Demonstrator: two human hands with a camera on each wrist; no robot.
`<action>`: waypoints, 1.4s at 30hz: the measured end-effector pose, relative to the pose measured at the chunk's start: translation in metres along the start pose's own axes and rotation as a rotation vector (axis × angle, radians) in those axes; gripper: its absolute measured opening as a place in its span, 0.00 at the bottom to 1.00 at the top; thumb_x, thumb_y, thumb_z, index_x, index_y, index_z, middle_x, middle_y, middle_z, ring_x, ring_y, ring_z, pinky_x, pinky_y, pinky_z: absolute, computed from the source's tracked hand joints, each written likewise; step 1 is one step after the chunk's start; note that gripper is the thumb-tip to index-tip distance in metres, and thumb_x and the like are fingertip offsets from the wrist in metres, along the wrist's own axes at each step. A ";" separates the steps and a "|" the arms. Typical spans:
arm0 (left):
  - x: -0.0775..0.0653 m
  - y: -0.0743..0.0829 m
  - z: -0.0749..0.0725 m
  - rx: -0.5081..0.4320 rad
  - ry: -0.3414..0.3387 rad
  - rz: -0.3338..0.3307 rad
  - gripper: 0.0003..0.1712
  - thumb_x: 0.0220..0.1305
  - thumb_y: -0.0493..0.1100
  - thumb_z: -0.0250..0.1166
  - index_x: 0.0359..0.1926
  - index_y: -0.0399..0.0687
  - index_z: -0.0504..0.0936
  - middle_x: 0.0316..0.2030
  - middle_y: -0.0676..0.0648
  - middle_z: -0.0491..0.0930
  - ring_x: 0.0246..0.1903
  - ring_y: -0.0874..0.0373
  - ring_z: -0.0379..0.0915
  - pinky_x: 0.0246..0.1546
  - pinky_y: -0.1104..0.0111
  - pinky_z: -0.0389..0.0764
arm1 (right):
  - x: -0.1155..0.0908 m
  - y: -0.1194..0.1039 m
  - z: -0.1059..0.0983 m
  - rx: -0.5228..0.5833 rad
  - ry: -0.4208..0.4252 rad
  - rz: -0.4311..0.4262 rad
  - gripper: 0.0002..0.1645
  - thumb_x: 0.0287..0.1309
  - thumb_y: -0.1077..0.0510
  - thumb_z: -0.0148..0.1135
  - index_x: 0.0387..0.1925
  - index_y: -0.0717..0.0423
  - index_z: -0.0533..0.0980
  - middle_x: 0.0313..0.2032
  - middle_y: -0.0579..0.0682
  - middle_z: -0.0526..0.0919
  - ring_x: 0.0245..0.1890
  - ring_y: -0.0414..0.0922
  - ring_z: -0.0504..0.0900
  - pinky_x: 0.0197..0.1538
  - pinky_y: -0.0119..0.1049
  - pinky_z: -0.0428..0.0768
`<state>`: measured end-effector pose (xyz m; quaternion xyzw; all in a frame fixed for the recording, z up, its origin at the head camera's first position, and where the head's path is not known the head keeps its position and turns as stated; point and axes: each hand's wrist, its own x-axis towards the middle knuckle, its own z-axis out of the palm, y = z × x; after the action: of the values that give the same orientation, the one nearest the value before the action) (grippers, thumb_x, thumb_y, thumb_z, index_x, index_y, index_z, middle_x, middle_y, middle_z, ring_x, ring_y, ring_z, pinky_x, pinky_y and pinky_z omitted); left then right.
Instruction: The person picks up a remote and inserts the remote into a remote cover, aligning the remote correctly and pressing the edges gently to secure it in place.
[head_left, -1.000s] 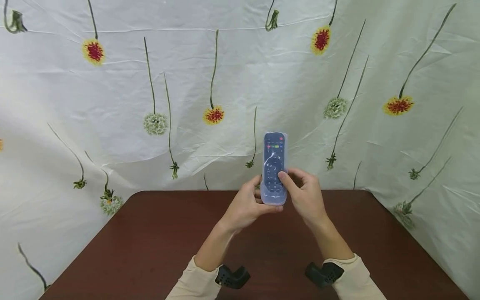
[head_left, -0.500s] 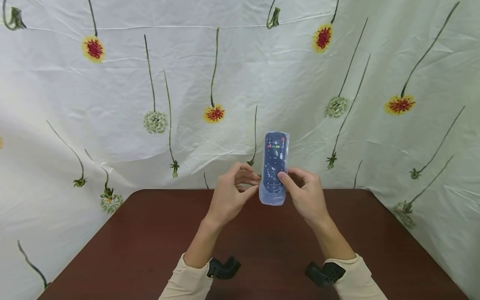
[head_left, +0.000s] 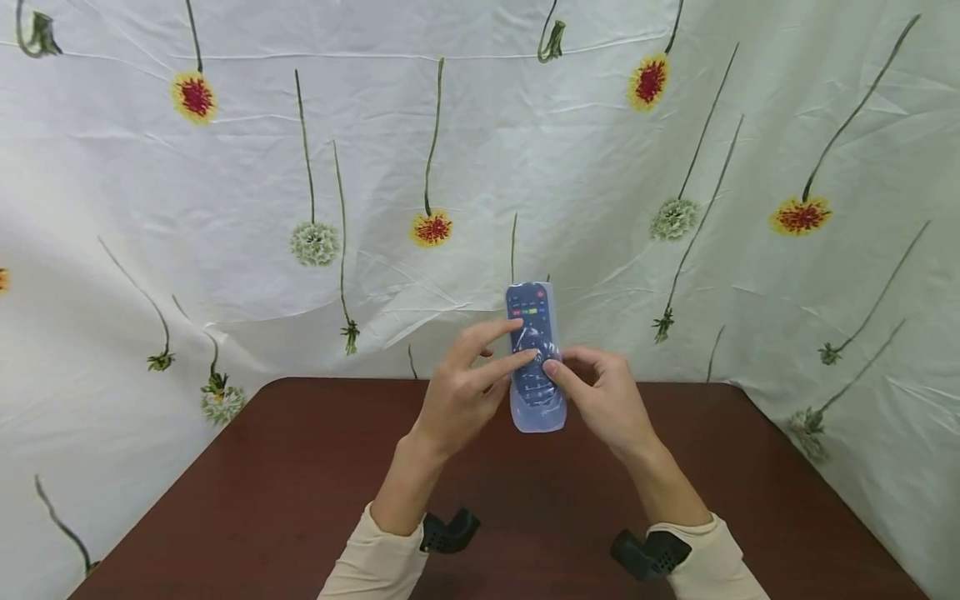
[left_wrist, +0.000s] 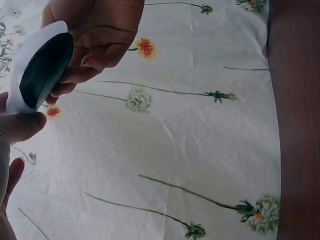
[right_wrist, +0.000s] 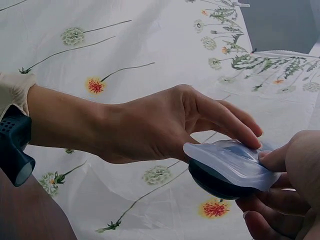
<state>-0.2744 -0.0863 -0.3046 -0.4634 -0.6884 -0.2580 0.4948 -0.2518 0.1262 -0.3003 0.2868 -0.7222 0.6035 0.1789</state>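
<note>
A dark blue remote control (head_left: 531,333) with coloured buttons is held upright above the table, a translucent cover over it. My right hand (head_left: 606,400) grips its right edge, thumb on the front and fingers behind. My left hand (head_left: 459,396) is at the other side, with two extended fingertips touching the button face. In the right wrist view, the left hand (right_wrist: 150,125) reaches over the clear cover (right_wrist: 232,162); the remote's dark back bulges below. The left wrist view shows the dark back (left_wrist: 47,70), and the right hand's fingers (left_wrist: 102,57) bent near it. The left thumb is hidden in the head view.
A dark reddish-brown table (head_left: 337,475) lies under both forearms. Behind and around it hangs a white cloth (head_left: 375,167) printed with flowers. Each wrist carries a black camera mount (head_left: 450,532) over a cream sleeve.
My left hand let go of the remote's lower left side, moved away left, then came back with fingertips on its front. The remote shifted slightly down and left in my right hand.
</note>
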 end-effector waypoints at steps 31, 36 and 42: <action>-0.002 -0.006 -0.006 -0.112 -0.004 0.000 0.22 0.51 0.29 0.80 0.49 0.41 0.90 0.52 0.41 0.84 0.52 0.46 0.79 0.45 0.61 0.84 | -0.001 0.000 -0.012 -0.008 -0.064 -0.128 0.15 0.75 0.66 0.57 0.56 0.66 0.83 0.51 0.56 0.84 0.50 0.48 0.82 0.47 0.39 0.84; 0.000 -0.005 -0.006 -0.294 0.046 -0.042 0.19 0.51 0.26 0.78 0.46 0.36 0.89 0.44 0.42 0.87 0.45 0.49 0.84 0.43 0.64 0.85 | 0.000 -0.001 -0.012 -0.019 -0.146 -0.153 0.14 0.71 0.71 0.59 0.54 0.67 0.82 0.46 0.58 0.85 0.44 0.49 0.84 0.41 0.43 0.86; 0.001 -0.002 -0.006 -0.402 -0.006 -0.151 0.14 0.54 0.26 0.77 0.43 0.38 0.89 0.38 0.44 0.88 0.36 0.55 0.86 0.31 0.67 0.86 | -0.001 -0.001 -0.009 -0.088 -0.098 -0.116 0.05 0.66 0.66 0.68 0.43 0.61 0.84 0.36 0.51 0.84 0.37 0.47 0.83 0.40 0.41 0.86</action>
<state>-0.2732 -0.0917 -0.3017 -0.5008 -0.6573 -0.4251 0.3695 -0.2512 0.1346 -0.2979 0.3491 -0.7383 0.5448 0.1902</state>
